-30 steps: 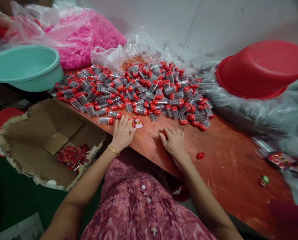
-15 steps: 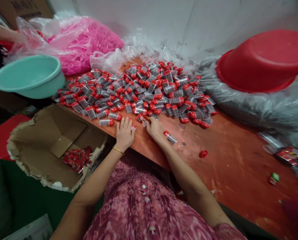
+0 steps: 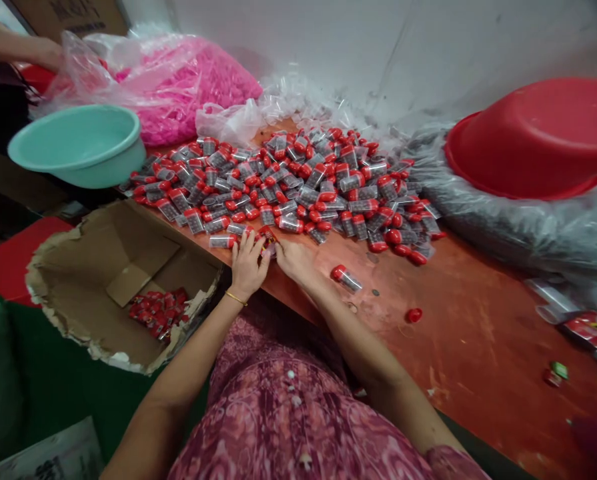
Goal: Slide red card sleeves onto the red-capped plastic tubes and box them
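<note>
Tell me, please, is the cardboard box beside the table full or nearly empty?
Nearly empty: the cardboard box shows bare floor, with only a small heap of red packets inside.

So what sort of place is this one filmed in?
Probably a small hand-packing workshop rather than a home. A heap of red-capped vials lies on the table, a bulk bag of pink parts sits behind it, and a torn carton at the table's edge holds red packets.
</note>
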`<state>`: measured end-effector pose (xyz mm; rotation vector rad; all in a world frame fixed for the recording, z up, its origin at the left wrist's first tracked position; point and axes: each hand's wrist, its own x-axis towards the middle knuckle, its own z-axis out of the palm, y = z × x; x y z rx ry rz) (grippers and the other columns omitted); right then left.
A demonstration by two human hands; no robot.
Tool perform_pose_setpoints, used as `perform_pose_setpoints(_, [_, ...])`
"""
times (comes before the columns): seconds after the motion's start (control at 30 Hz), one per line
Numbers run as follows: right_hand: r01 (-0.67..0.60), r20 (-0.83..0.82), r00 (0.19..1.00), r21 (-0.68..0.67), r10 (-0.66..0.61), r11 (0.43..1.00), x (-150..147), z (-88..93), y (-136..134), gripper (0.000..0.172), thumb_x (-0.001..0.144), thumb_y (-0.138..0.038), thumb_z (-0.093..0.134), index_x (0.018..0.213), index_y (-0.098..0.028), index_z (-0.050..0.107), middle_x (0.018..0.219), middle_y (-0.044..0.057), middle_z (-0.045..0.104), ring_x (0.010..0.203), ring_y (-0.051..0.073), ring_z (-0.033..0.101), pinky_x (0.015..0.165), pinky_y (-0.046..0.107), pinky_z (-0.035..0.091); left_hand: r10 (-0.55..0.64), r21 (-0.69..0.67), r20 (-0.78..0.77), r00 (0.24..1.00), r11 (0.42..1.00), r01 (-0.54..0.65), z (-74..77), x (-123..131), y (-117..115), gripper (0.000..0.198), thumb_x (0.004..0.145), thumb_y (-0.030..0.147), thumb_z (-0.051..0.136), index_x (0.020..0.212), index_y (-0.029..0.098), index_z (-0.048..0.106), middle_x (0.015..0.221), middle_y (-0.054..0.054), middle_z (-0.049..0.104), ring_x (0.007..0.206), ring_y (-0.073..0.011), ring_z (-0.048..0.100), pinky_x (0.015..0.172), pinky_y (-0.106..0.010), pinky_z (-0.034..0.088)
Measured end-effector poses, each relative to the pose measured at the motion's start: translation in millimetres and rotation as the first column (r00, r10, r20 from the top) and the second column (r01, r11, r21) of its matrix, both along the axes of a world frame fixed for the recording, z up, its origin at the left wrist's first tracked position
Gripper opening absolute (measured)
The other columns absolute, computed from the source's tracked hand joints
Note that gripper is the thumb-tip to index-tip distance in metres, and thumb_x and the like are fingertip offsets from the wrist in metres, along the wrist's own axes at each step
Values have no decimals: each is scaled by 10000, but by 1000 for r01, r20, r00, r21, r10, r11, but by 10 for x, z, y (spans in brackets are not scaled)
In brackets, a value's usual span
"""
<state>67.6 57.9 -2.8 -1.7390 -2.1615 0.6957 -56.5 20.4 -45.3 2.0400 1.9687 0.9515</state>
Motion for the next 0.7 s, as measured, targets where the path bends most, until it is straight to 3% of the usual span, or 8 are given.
perform_pose_setpoints(0.1, [24,168,985,25,-28,999,40,72,-8,334,913,-268,347,1080,-164,618,903,141,694,813,241,641,689,310,437,-4,-52,-91,996,999,-1,-8,25,-21,424,878,361,403,1209,166,583,1434,-153,400,1361,-308,299,1088,-537,214])
perform_pose_setpoints(0.17, [65,120,990,73,-73,995,98,60,25,321,902,-246,363,1094,-170,609,922,128,685,826,230,632,699,304,433,19,-52,-103,994,998,-25,-29,46,-29,432,877,363,410,1230,172,570,1443,-150,386,1362,-315,295,1084,-543,218])
perform_pose_setpoints(0.27, [114,-211,974,129,-85,985,195,-33,81,255,876,-257,396,855,-175,637,793,65,653,745,182,596,673,269,419,34,-18,-72,997,999,-35,-20,65,-43,448,878,351,408,1250,148,551,1450,-164,369,1369,-317,278,1094,-537,187])
perform_pose_setpoints(0.33, [131,-473,878,83,-76,988,252,-96,77,295,865,-328,407,652,-185,553,605,8,559,579,141,520,582,247,393,35,40,3,999,999,-35,48,75,-65,457,874,352,415,1250,127,547,1444,-176,376,1369,-310,280,1099,-515,182])
perform_pose_setpoints(0.47, [62,-710,704,32,-21,998,335,-117,-74,370,823,-463,449,552,-214,414,463,-55,368,434,96,346,463,233,298,-26,54,325,945,998,9,287,145,-132,401,858,412,457,1073,137,655,1187,-150,631,1146,-281,546,977,-404,377])
perform_pose_setpoints(0.53, [68,-709,705,80,9,994,361,-97,-185,376,819,-473,464,552,-213,416,474,-52,371,449,96,349,465,234,282,-34,-47,561,827,996,73,385,221,-162,405,854,461,458,868,137,701,892,-98,711,871,-229,641,813,-333,458])
perform_pose_setpoints(0.6, [108,-687,726,117,2,987,384,-90,-284,394,827,-471,459,535,-212,397,483,-48,370,466,96,352,471,235,270,10,-138,765,643,979,149,440,313,-186,424,815,505,509,708,135,687,685,-50,677,692,-177,620,703,-286,467])
perform_pose_setpoints(0.7, [166,-684,728,120,-40,979,428,-118,-390,430,834,-471,439,502,-215,341,481,-51,330,475,92,321,476,235,259,112,-199,929,354,955,220,485,440,-218,381,681,513,665,677,132,680,631,-23,656,626,-137,590,663,-258,465])
